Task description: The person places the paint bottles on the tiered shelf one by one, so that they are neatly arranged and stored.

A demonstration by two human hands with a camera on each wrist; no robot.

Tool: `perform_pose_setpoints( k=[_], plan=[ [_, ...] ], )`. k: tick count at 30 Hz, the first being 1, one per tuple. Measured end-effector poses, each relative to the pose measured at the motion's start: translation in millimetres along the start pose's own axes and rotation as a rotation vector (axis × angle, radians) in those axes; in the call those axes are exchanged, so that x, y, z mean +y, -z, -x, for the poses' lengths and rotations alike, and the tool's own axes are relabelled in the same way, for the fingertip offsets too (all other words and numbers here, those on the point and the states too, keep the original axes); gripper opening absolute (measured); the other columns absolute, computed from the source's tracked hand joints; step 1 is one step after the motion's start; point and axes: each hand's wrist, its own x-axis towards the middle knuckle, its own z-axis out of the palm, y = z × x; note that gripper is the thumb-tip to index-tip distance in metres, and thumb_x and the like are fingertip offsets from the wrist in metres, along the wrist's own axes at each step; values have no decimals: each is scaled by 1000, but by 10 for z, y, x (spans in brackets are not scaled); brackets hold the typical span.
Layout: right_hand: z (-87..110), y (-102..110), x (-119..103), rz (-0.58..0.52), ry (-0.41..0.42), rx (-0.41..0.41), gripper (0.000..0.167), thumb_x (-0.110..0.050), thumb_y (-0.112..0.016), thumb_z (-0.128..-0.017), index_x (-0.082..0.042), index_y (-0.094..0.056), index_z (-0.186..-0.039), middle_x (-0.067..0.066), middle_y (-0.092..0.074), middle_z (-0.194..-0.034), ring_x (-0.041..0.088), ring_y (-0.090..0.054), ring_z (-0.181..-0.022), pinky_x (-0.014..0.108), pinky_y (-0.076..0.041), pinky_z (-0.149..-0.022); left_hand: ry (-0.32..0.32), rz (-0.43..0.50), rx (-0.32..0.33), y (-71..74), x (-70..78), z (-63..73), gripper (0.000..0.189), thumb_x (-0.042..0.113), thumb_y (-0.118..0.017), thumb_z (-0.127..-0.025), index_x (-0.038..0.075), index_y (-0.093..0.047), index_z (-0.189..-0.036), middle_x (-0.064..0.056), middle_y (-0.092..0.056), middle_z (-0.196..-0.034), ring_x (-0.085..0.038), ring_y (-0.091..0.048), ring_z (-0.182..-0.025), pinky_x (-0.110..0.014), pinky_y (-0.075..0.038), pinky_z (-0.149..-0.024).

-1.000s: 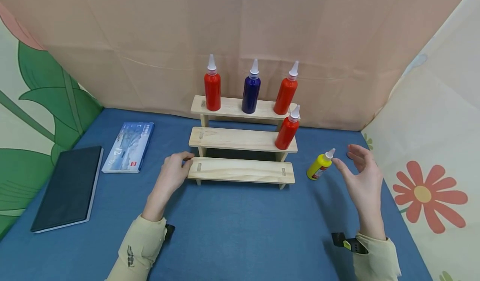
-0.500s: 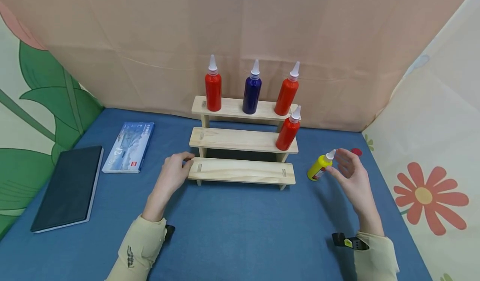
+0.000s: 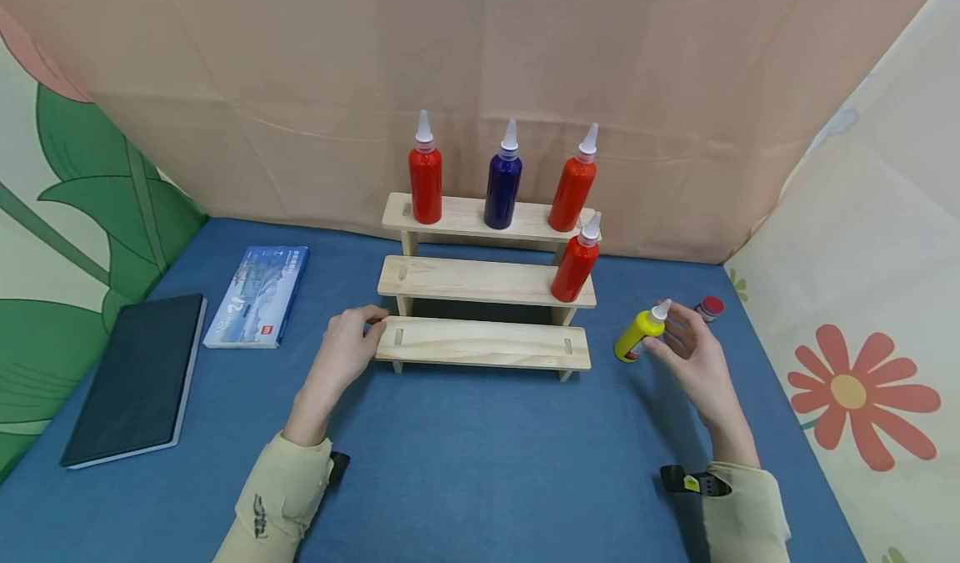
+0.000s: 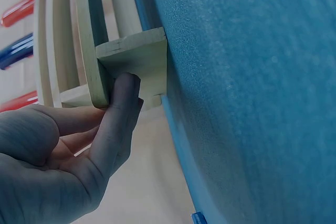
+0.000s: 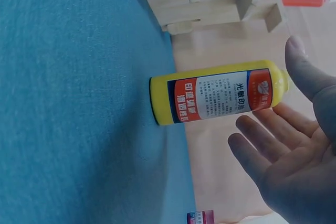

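My left hand (image 3: 349, 339) pinches the left end of the lowest shelf of a three-tier wooden stand (image 3: 480, 342); in the left wrist view its fingers (image 4: 123, 93) reach under the shelf board. A small yellow ink bottle (image 3: 641, 334) with a white pointed cap stands on the blue cloth right of the stand. Around its upper part my right hand (image 3: 697, 363) is spread, thumb on the near side and fingers behind. The right wrist view shows the bottle's printed label (image 5: 220, 95), with the thumb (image 5: 307, 72) close to its shoulder.
Red bottles (image 3: 426, 183) and a dark blue bottle (image 3: 503, 188) stand on the top tier, another red bottle (image 3: 575, 268) on the middle one. A small red-capped bottle (image 3: 708, 308) is behind my right hand. A blue-white box (image 3: 257, 296) and black notebook (image 3: 135, 379) lie left.
My right hand has moved left and closer around the yellow bottle, uncovering the red-capped bottle behind it. The left hand and the stand have stayed put.
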Motion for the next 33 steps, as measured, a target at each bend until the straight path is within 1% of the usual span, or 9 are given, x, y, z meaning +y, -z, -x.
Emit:
perform_pose_setpoints(
  k=[8, 15, 18, 20, 24, 28, 29, 31, 33],
  plan=[
    [-14, -41, 11, -10, 11, -32, 66, -15, -72, -105, 0, -40, -160, 21, -47, -159, 45, -45, -146, 56, -39, -114, 4, 2, -2, 1, -5, -1, 29, 0, -57, -107, -14, -68, -131, -33, -68, -126, -19, -43, -56, -32, -33, -52],
    [-13, -59, 28, -22, 30, -23, 59, -14, -68, -107, 3, -42, -157, 22, -49, -157, 47, -46, -145, 70, -36, -111, 0, -3, -3, -5, -12, -9, 29, -1, -57, -107, -14, -69, -130, -33, -68, -126, -23, -49, -62, -34, -35, -54],
    [-21, -52, 34, -21, 29, -26, 59, -16, -68, -108, 4, -43, -157, 23, -50, -157, 48, -46, -145, 72, -36, -110, 1, -3, -5, -5, -16, -9, 29, -1, -57, -107, -14, -69, -130, -33, -68, -127, -23, -49, -62, -33, -34, -54],
    [-19, -40, 30, -14, 30, -31, 59, -17, -68, -108, 3, -43, -157, 23, -50, -156, 47, -46, -144, 71, -37, -110, 3, -2, -5, -3, -15, -6, 29, -1, -57, -108, -14, -68, -130, -33, -68, -127, -21, -47, -60, -33, -34, -53],
    [4, 11, 15, 37, 17, -39, 59, -21, -68, -108, 2, -45, -156, 19, -53, -153, 42, -51, -140, 61, -43, -111, 9, 1, -4, 4, -6, -1, 29, -1, -57, -108, -14, -68, -131, -33, -68, -127, -18, -42, -55, -31, -32, -52],
    [37, 72, 12, 74, 11, -61, 61, -20, -70, -107, 1, -44, -158, 20, -54, -151, 40, -54, -135, 59, -47, -109, 12, 5, -6, 7, 1, 0, 29, -1, -57, -108, -14, -68, -131, -33, -68, -127, -17, -39, -54, -30, -32, -51],
    [41, 86, 16, 85, 15, -69, 61, -19, -70, -107, 1, -44, -158, 21, -54, -151, 39, -54, -134, 56, -49, -108, 10, 5, -7, 7, 1, 0, 29, -1, -57, -108, -14, -68, -131, -34, -68, -127, -17, -40, -54, -30, -32, -52],
    [43, 109, 30, 100, 36, -86, 61, -17, -71, -106, -1, -46, -159, 21, -55, -151, 37, -56, -128, 45, -52, -106, 10, 6, -9, 6, 0, -1, 29, -1, -57, -108, -14, -68, -131, -34, -68, -127, -18, -40, -55, -31, -32, -52],
    [39, 124, 46, 112, 62, -101, 59, -15, -72, -105, -3, -48, -158, 19, -56, -152, 32, -59, -121, 30, -52, -99, 11, 5, -8, 4, -3, -2, 29, -1, -57, -108, -14, -68, -131, -33, -68, -127, -19, -42, -55, -31, -33, -52]
  ],
)
